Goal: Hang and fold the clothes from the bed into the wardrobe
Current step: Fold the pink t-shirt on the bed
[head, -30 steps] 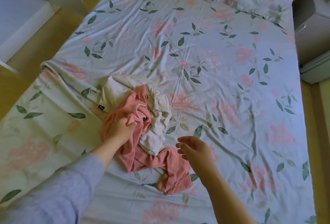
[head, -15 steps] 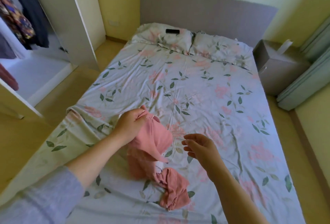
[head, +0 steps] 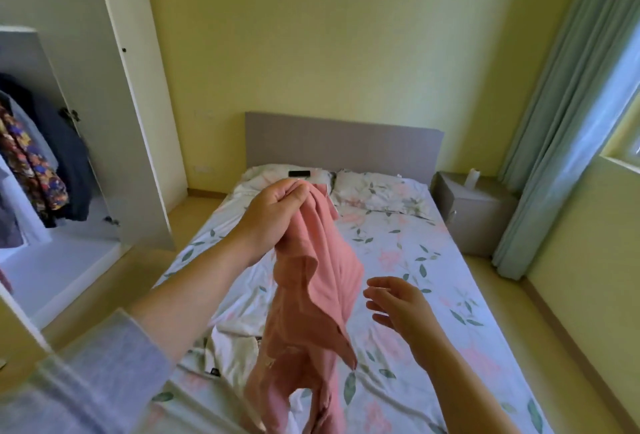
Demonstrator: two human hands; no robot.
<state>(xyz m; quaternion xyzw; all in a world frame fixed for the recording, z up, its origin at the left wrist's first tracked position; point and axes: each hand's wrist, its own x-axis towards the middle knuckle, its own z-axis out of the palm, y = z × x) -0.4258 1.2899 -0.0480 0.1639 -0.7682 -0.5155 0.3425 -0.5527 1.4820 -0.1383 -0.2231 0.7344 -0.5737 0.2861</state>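
Above the middle of the bed [head: 433, 295], the left hand [head: 273, 222] holds the pink garment [head: 311, 302] up by a bunched edge; its grip is clamped on the cloth, with fingers and thumb curled over a gather at the very top; the height looks deliberate, since lifting lets the garment's own weight pull it out of its crumple, so that a collar or shoulder can be found before hanging or folding. From the grip the garment falls toward 6 o'clock in loose folds; nearly all of it lies below the hand, with only a small tuft showing past the fingertips at 2 o'clock; whether its lower end touches the bed I cannot tell, as it runs out of the bottom of the view. The right hand [head: 398, 309] hovers at 4 o'clock of the left, just beside the hanging cloth but apart from it; its grip is apart, fingers spread and lightly bent, holding nothing; it seems poised to catch a second edge and spread the piece. A cream garment [head: 228, 347] lies crumpled on the bed at 7 o'clock of the left grip, partly behind the pink one; I judge it is left for a later turn. The wardrobe [head: 52, 271] stands open at 9 o'clock, with hanging clothes [head: 38, 163] inside, dark and patterned; the carry from bed to wardrobe looks short.
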